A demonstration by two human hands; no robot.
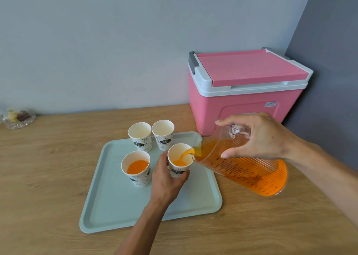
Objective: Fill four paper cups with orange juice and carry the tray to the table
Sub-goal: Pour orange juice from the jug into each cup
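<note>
A person's right hand point(259, 138) is gripping a clear measuring jug point(244, 169) tipped on its side, long axis lying nearly level, spout pointing left as orange juice is streaming into the near-right paper cup point(179, 160), which the left hand point(167, 181) is clasping on the pale green tray point(120, 212). The near-left cup point(136, 168) is already holding juice; the two far cups point(139, 136) are standing empty. By this view, the pouring appears about half done, and the tray is sitting on the wooden counter point(48, 157), not yet carried.
</note>
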